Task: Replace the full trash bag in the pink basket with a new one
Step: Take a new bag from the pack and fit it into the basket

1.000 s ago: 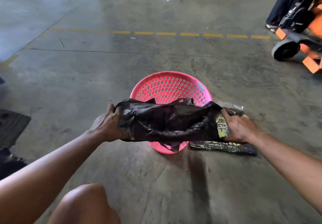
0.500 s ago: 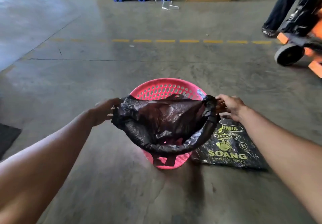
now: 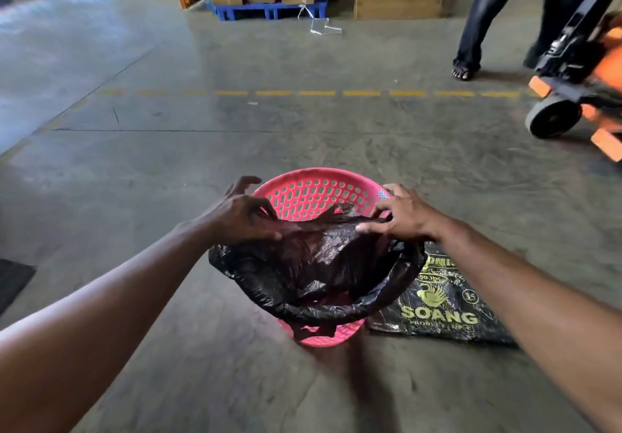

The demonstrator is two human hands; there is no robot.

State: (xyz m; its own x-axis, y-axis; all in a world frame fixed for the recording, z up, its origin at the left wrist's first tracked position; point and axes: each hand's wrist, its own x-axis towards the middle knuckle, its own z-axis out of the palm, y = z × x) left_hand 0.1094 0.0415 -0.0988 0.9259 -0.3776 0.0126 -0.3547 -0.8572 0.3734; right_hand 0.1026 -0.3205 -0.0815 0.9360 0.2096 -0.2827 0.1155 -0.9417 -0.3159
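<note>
On the concrete warehouse floor [image 3: 202, 298], the pink basket [image 3: 319, 190] is standing under both hands; left hand [image 3: 242, 220] and right hand [image 3: 404, 217] are each pinching the black trash bag's [image 3: 313, 264] far edge, its near rim draping below their grip.

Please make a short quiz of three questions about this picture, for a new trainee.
1. True or false: the black bag already wraps the pink basket rim all around.
2. What lies on the floor beside the basket? A) bag pack B) broom
3. What does the left hand touch?

Key: 1. False, the far rim is bare. 2. A, the printed bag pack. 3. The bag, like the right hand.
</note>
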